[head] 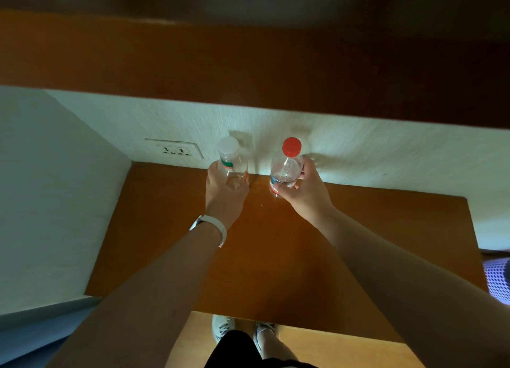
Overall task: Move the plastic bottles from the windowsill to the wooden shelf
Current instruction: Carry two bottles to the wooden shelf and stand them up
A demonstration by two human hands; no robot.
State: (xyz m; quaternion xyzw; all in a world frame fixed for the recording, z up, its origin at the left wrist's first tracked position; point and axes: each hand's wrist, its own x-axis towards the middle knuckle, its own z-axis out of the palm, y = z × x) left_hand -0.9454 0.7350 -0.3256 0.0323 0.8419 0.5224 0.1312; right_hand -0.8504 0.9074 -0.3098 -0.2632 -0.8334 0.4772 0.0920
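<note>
At the back edge of the wooden shelf [358, 229], near the wall [372, 152], were two plastic bottles — the white-capped bottle [230, 160] clasped by the left grip [225, 193], the red-capped bottle [287, 166] by the right grip [306, 186]. Bare wood lay open toward the front edge.

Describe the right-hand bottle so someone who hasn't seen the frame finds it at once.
Find the brown wooden surface under the white wall; two plastic bottles are held near its back edge. The target bottle is the one farther from the wall socket, gripped by the right hand. Its red cap sets it apart from the white-capped bottle in the left hand.
</note>
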